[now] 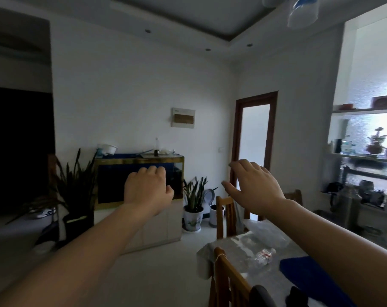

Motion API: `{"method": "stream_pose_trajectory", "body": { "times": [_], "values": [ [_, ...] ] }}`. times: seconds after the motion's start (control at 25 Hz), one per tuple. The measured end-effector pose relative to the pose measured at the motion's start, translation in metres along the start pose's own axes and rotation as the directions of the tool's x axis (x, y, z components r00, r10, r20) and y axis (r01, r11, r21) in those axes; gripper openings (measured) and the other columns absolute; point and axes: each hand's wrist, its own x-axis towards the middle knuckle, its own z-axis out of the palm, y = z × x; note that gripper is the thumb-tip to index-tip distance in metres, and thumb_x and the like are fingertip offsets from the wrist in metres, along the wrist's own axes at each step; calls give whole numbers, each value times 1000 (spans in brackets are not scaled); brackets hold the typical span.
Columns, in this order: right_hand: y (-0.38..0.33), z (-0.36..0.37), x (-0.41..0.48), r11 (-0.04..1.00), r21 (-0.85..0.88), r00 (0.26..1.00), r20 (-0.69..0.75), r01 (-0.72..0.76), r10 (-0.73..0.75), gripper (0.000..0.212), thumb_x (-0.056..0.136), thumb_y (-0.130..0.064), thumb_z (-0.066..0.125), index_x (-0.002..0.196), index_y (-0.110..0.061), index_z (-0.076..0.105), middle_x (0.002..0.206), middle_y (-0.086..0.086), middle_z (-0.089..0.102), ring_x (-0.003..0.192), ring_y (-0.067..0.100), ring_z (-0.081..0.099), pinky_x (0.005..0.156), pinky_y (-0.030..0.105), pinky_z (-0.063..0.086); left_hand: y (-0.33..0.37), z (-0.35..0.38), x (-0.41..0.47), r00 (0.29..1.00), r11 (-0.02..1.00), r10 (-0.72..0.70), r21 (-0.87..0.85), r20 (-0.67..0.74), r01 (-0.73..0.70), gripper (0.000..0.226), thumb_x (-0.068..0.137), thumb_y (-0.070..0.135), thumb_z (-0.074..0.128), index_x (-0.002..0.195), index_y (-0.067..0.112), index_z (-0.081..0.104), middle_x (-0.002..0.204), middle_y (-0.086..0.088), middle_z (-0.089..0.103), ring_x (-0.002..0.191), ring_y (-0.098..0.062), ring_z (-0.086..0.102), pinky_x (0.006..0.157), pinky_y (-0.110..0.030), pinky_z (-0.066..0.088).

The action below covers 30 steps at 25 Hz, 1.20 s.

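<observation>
Both arms reach forward at chest height in a dim room. My left hand (147,190) hangs in the air with its fingers curled under, back of the hand toward me, holding nothing. My right hand (253,185) is spread with fingers extended forward and downward, also empty. Neither hand touches anything. Behind the left hand stands a fish tank (112,180) with a gold rim on a pale cabinet.
A dining table (239,244) with a clear cover lies at lower right, carrying a plastic bottle (263,255), a plastic bag and a blue cloth (298,269). Wooden chairs (226,211) stand beside it. Potted plants (193,200) flank the cabinet. A doorway (254,138) and shelves (365,156) lie right.
</observation>
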Motion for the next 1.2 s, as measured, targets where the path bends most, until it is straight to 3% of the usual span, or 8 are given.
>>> {"method": "stream_pose_trajectory", "body": {
  "times": [0.16, 0.56, 0.92, 1.2],
  "values": [
    [-8, 42, 50, 995, 62, 996, 29, 79, -81, 57, 94, -52, 39, 140, -17, 40, 142, 4, 48, 128, 24, 47, 108, 38, 36, -26, 28, 20, 997, 996, -75, 37, -16, 76, 42, 90, 44, 39, 119, 16, 53, 111, -2, 62, 101, -21, 57, 78, -35, 46],
    [-76, 146, 163, 978, 146, 989, 2, 146, -148, 58, 94, -54, 37, 140, -18, 40, 142, 3, 49, 127, 23, 47, 108, 38, 36, -128, 113, 88, 997, 987, -70, 143, -38, 75, 39, 88, 41, 41, 116, 16, 54, 110, -2, 63, 101, -21, 58, 74, -34, 41],
    [-138, 219, 277, 994, 110, 1000, 5, -8, 8, 57, 94, -53, 37, 139, -18, 41, 141, 2, 49, 127, 23, 48, 106, 37, 37, -243, 184, 192, 996, 992, 47, 122, -69, -39, 30, 87, 39, 42, 102, 16, 54, 101, -2, 64, 89, -21, 59, 63, -32, 39],
    [-132, 286, 344, 988, 73, 991, 39, -133, 130, 57, 93, -53, 39, 138, -17, 44, 142, 4, 49, 130, 25, 45, 108, 40, 37, -273, 274, 247, 994, 995, 102, 25, -33, -102, 32, 90, 37, 44, 112, 16, 56, 106, -1, 65, 91, -17, 60, 61, -28, 38]
  ]
}}
